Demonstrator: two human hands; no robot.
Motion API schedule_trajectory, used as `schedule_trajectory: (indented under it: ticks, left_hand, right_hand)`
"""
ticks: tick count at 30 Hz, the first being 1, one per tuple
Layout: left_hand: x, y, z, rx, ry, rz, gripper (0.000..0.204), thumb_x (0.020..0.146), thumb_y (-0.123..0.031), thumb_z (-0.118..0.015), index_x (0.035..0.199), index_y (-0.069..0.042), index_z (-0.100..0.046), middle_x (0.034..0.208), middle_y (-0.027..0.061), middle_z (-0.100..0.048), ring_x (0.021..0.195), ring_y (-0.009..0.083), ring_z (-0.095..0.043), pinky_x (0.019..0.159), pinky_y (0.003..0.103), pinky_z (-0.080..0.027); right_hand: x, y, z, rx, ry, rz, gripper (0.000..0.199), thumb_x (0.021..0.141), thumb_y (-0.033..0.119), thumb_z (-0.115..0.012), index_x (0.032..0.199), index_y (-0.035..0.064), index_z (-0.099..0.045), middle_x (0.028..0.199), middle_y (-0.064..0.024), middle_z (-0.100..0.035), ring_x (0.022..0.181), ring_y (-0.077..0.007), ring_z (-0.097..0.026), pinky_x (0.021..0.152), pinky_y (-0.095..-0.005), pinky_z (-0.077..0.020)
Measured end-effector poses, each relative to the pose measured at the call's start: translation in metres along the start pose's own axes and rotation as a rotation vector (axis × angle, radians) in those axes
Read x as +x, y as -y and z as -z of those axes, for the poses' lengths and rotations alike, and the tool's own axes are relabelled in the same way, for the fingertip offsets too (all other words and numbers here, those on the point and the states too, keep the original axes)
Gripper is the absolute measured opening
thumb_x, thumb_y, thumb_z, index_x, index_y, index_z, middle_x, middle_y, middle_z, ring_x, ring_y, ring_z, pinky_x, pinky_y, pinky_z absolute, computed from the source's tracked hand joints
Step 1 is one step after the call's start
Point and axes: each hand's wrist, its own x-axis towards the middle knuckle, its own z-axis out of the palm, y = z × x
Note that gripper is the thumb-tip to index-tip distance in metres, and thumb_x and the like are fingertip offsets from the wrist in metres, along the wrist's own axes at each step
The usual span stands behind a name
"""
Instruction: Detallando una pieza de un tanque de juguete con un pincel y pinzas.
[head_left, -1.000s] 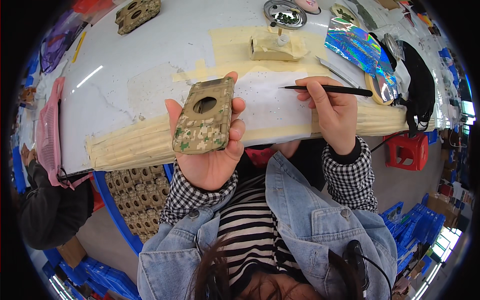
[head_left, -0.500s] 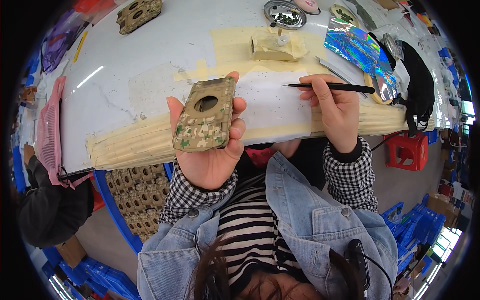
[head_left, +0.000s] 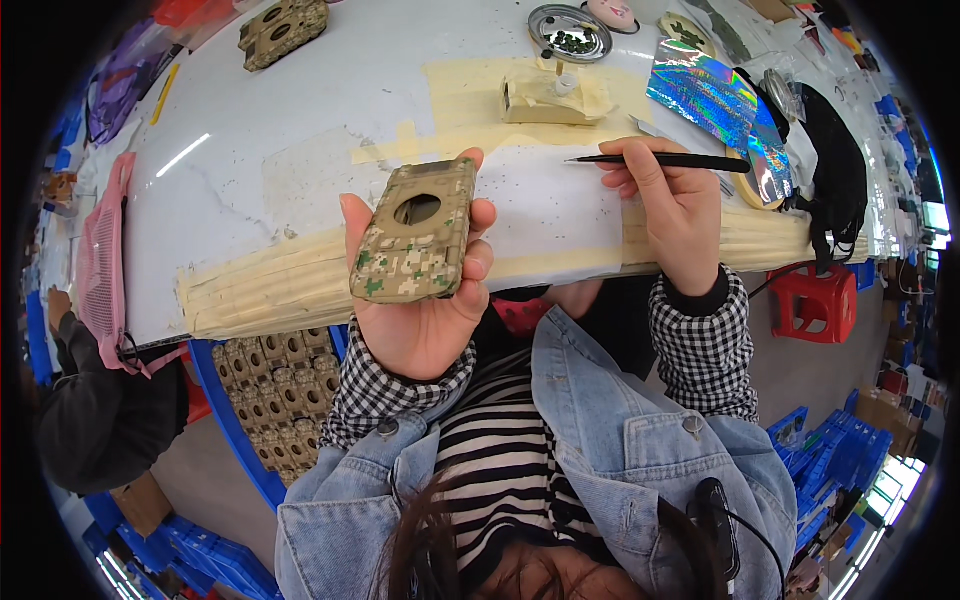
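Note:
My left hand (head_left: 425, 330) is closed around a camouflage plastic housing (head_left: 412, 250) with a large round hole, tilted above the table's front edge. Between the thumb and fingers of my right hand (head_left: 672, 205) is a pair of black tweezers (head_left: 690, 161), its fine tips pointing left. Below the tips lies a white paper sheet (head_left: 545, 215) dotted with tiny dark specks. Behind the sheet stands a tape-covered block (head_left: 550, 103) with a small white cup on it. A round metal dish (head_left: 590, 18) farther back holds small dark pieces.
More camouflage housings lie at the far left (head_left: 283, 32) and in a blue crate (head_left: 222, 400) below the table. A shiny holographic sheet (head_left: 705, 90), a black bag (head_left: 838, 160) and a pink mesh bag (head_left: 103, 260) lie around. A red stool (head_left: 815, 300) stands right; another person's dark sleeve (head_left: 100, 410) shows left.
Both hands have barely shifted. The tweezers are a little lower and turned slightly, still over the paper; the housing stays in my left hand.

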Motion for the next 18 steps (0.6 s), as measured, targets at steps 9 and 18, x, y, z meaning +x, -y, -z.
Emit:
schedule_trajectory:
  ticks: [9, 18]
  left_hand:
    - [0.000, 0.002, 0.000, -0.005, -0.011, 0.010, 0.086, 0.090, -0.054, -0.043, 0.142, -0.002, 0.001, 0.117, 0.0194, -0.041, 0.088, 0.0236, -0.056, 0.074, 0.032, -0.055]
    - [0.004, 0.012, 0.003, -0.265, 0.048, 0.180, 0.071, 0.093, -0.056, -0.026, 0.142, -0.006, -0.014, 0.123, 0.0297, -0.044, 0.102, 0.0354, -0.058, 0.085, 0.038, -0.054]
  right_hand:
    - [0.004, 0.006, 0.005, 0.063, -0.002, 0.046, 0.024, 0.092, 0.018, -0.053, 0.094, -0.0031, -0.065, 0.082, -0.0068, -0.067, 0.070, -0.0083, -0.059, 0.062, -0.0204, -0.0438]
    - [0.003, 0.069, 0.006, 0.080, 0.317, 0.503, 0.025, 0.092, 0.018, -0.052, 0.092, -0.0040, -0.064, 0.085, -0.0128, -0.066, 0.075, -0.0174, -0.060, 0.067, -0.0278, -0.0463]
